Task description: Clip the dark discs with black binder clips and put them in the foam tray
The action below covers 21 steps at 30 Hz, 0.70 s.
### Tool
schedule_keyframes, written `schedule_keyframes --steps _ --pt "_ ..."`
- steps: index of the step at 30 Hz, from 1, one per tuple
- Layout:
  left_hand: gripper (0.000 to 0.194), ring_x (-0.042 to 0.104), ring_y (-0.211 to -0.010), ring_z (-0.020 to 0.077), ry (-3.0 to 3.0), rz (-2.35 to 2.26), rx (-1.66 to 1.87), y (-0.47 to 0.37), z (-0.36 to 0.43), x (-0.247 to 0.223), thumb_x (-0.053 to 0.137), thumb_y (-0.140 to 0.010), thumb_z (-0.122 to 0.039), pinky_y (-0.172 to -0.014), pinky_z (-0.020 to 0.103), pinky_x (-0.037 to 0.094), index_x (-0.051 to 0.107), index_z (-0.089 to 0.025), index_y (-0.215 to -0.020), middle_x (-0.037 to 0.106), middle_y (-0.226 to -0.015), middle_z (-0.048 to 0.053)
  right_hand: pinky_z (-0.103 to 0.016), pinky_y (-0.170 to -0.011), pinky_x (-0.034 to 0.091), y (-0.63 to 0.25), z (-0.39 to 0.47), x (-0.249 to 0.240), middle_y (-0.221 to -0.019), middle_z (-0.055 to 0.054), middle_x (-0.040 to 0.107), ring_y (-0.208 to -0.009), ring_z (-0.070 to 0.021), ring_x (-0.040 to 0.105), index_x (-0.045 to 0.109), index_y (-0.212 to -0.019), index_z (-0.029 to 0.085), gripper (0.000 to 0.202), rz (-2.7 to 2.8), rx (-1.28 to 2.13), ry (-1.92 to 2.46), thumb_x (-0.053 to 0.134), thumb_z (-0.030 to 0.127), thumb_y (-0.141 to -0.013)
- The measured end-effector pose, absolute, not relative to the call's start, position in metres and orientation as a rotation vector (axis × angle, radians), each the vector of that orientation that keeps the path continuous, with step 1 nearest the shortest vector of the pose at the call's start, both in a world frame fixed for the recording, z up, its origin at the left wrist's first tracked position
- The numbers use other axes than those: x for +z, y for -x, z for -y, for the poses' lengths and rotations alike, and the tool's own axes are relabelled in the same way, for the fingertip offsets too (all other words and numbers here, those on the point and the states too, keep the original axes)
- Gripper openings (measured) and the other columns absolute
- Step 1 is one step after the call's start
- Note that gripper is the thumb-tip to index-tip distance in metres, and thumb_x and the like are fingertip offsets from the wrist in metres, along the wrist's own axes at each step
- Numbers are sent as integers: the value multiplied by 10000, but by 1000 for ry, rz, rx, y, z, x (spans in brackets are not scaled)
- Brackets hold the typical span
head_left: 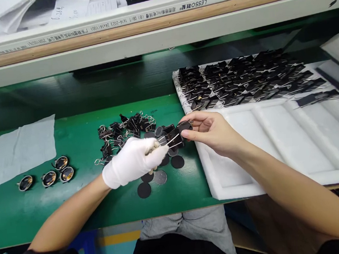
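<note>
In the middle of the green table, my left hand, in a white glove, pinches the wire handles of a black binder clip. My bare right hand grips a dark round piece with a thin metal rim between thumb and fingers. The clip meets the left side of this piece; whether its jaws are closed on it I cannot tell. Beneath both hands lie several flat black discs and a greyish, see-through disc. Beyond my left hand is a heap of binder clips.
To the right, a white foam tray holds rows of clipped black pieces in its far part. Several shiny round pieces with metal rims lie at left, near a pale cloth. A shelf edge crosses above the table.
</note>
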<state>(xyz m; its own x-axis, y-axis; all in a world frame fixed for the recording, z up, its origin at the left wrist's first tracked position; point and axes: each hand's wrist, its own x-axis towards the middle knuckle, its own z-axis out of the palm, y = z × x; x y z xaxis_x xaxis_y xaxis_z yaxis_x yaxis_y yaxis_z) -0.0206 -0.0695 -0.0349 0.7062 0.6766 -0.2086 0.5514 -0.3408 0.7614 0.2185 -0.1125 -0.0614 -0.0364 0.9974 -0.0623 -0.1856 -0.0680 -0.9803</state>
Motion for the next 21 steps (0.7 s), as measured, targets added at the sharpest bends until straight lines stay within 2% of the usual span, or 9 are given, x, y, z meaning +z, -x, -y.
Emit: schedule_keyframes --steps 7,11,15,18,20,21 --pt "369 628 -478 108 -2088 -969 102 20 69 -30 515 -962 -486 -522 221 473 609 -196 -754 655 -568 -46 -249 -660 560 -217 115 -63 -817 -1 742 -685 -115 655 772 -875 204 332 1035 1425 1070 978 270 -623" --pt "367 619 -577 119 -2255 -912 34 32 55 -8 448 -990 -470 -598 247 452 694 -214 -899 704 -706 -31 -238 -642 542 -216 115 -63 -833 4 739 -719 -120 659 773 -860 219 303 885 1460 1004 966 294 -638" --pt "527 553 -541 149 -2534 -1240 59 45 44 1 377 -1016 -560 -575 293 351 644 -207 -730 598 -590 0 -330 -758 594 -217 111 -61 -836 11 731 -814 -174 690 723 -802 237 290 552 1502 944 940 357 -652" --pt "605 578 -556 197 -2829 -1353 -136 43 45 -12 416 -966 -697 -560 306 268 609 -200 -679 560 -563 32 -336 -791 597 -218 109 -62 -877 28 731 -851 -165 686 700 -814 244 289 390 1489 931 931 343 -673" --pt "604 622 -576 245 -2921 -1382 -328 39 47 -24 429 -957 -697 -553 306 250 632 -195 -688 590 -575 61 -312 -752 588 -216 109 -63 -894 30 730 -844 -152 675 703 -854 244 278 388 1492 938 919 342 -709" --pt "570 639 -587 266 -2926 -1382 -425 38 47 -28 435 -969 -644 -552 307 254 646 -194 -689 606 -582 74 -302 -729 581 -214 109 -63 -893 25 728 -837 -148 671 709 -880 242 268 412 1508 948 908 343 -732"
